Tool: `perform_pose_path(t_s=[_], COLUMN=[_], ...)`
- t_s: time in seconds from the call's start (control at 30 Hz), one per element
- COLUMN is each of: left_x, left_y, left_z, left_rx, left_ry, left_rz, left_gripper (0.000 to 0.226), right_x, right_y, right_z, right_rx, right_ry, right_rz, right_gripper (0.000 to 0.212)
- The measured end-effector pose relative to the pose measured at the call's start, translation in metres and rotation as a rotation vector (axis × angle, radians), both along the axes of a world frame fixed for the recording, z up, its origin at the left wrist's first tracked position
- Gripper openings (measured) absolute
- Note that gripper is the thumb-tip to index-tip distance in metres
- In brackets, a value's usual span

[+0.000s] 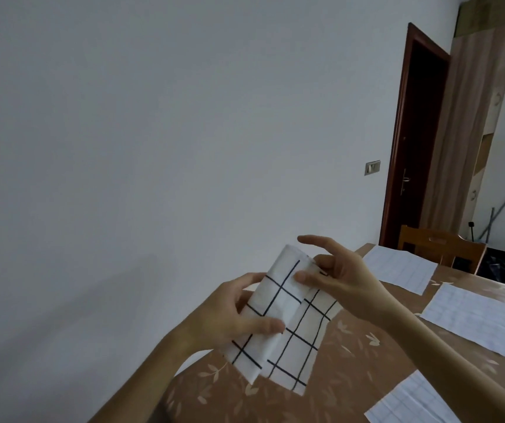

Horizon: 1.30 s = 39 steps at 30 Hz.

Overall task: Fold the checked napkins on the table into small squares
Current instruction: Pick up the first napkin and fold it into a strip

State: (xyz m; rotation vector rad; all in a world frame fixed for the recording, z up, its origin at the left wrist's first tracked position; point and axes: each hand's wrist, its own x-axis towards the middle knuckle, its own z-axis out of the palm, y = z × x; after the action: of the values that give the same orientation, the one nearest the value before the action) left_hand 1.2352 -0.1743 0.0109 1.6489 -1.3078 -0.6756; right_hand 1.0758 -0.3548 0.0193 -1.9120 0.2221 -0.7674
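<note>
Left hand (230, 319) and right hand (342, 279) pinch a white black-checked napkin (294, 337), seemingly folded double.

left hand (230, 319): fingertips hidden behind held napkin (288, 325) | right hand (339, 279): covers napkin's upper right corner | napkin at right edge (483, 319): cut off by frame | napkin at bottom edge (410, 404): cut off too | chair (440, 245): legs hidden behind surface (352, 377) | dark heap (501, 270) beyond chair: blurred, possibly a bag
</note>
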Motion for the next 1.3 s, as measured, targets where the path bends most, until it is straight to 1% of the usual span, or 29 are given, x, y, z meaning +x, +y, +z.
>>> perform_pose_path(t_s=[0.07, 0.13, 0.23, 0.3, 0.33, 0.43, 0.47, 0.5, 0.53, 0.6, 0.63, 0.67, 0.7, 0.73, 0.77, 0.83, 0.87, 0.97, 1.1, 1.17, 1.23, 1.27, 1.3], left_x=[-0.007, -0.010, -0.011, -0.011, -0.011, -0.012, -0.014, -0.015, -0.017, -0.021, -0.023, -0.025, -0.026, -0.027, -0.028, -0.028, -0.029, -0.025, -0.004, 0.007, 0.015, 0.019, 0.022], left_y=[-0.005, -0.007, -0.009, -0.012, -0.014, -0.020, -0.022, -0.025, -0.027, -0.031, -0.033, -0.035, -0.037, -0.038, -0.039, -0.040, -0.040, -0.035, -0.022, -0.017, -0.011, -0.009, -0.007], left_z=[-0.001, -0.002, -0.001, -0.002, -0.004, -0.008, -0.009, -0.010, -0.011, -0.012, -0.012, -0.012, -0.012, -0.011, -0.010, -0.009, -0.009, -0.007, 0.007, 0.015, 0.022, 0.024, 0.025], left_rx=[-0.017, -0.071, -0.195, -0.281, -0.317, -0.396, -0.422, -0.450, -0.482, -0.549, -0.583, -0.616, -0.643, -0.663, -0.672, -0.665, -0.651, -0.626, -0.573, -0.498, -0.416, -0.377, -0.348], left_ry=[-0.009, 0.030, 0.128, 0.175, 0.187, 0.196, 0.198, 0.195, 0.189, 0.203, 0.227, 0.263, 0.314, 0.380, 0.444, 0.526, 0.558, 0.633, 0.627, 0.554, 0.431, 0.375, 0.325], left_rz=[0.014, 0.061, 0.169, 0.229, 0.258, 0.327, 0.344, 0.367, 0.394, 0.455, 0.482, 0.504, 0.521, 0.528, 0.525, 0.497, 0.470, 0.404, 0.383, 0.391, 0.375, 0.362, 0.355], left_gripper=[0.054, 0.041, 0.031, 0.026, 0.024, 0.018, 0.017, 0.016, 0.016, 0.018, 0.018, 0.018, 0.018, 0.017, 0.016, 0.018, 0.022, 0.038, 0.037, 0.037, 0.040, 0.038, 0.031], right_x=[0.003, 0.003, -0.003, -0.007, -0.009, -0.012, -0.011, -0.009, -0.007, 0.000, 0.003, 0.005, 0.007, 0.008, 0.009, 0.012, 0.014, 0.017, 0.008, 0.002, -0.005, -0.009, -0.012], right_y=[0.002, 0.001, -0.005, -0.005, -0.002, 0.013, 0.018, 0.020, 0.022, 0.024, 0.025, 0.027, 0.028, 0.030, 0.033, 0.041, 0.045, 0.043, 0.027, 0.021, 0.016, 0.015, 0.012], right_z=[0.002, 0.000, -0.006, -0.011, -0.014, -0.016, -0.016, -0.019, -0.021, -0.028, -0.030, -0.031, -0.033, -0.034, -0.036, -0.037, -0.035, -0.031, -0.029, -0.027, -0.025, -0.023, -0.023], right_rx=[-0.048, -0.055, 0.051, 0.141, 0.161, 0.170, 0.175, 0.183, 0.197, 0.245, 0.296, 0.361, 0.415, 0.447, 0.430, 0.345, 0.335, 0.360, 0.367, 0.366, 0.355, 0.350, 0.339], right_ry=[0.009, -0.007, 0.014, 0.095, 0.136, 0.192, 0.190, 0.183, 0.173, 0.149, 0.105, 0.044, -0.008, -0.029, -0.021, -0.019, -0.043, -0.102, -0.145, -0.147, -0.120, -0.104, -0.093], right_rz=[-0.046, -0.125, -0.198, -0.153, -0.120, -0.045, -0.029, -0.023, -0.026, -0.054, -0.063, -0.063, -0.053, -0.032, -0.003, 0.021, 0.009, -0.042, -0.125, -0.118, -0.084, -0.061, -0.036], right_gripper=[0.055, 0.054, 0.062, 0.067, 0.064, 0.027, 0.020, 0.022, 0.032, 0.073, 0.086, 0.089, 0.083, 0.073, 0.060, 0.019, 0.006, 0.013, 0.012, 0.012, 0.017, 0.021, 0.024])
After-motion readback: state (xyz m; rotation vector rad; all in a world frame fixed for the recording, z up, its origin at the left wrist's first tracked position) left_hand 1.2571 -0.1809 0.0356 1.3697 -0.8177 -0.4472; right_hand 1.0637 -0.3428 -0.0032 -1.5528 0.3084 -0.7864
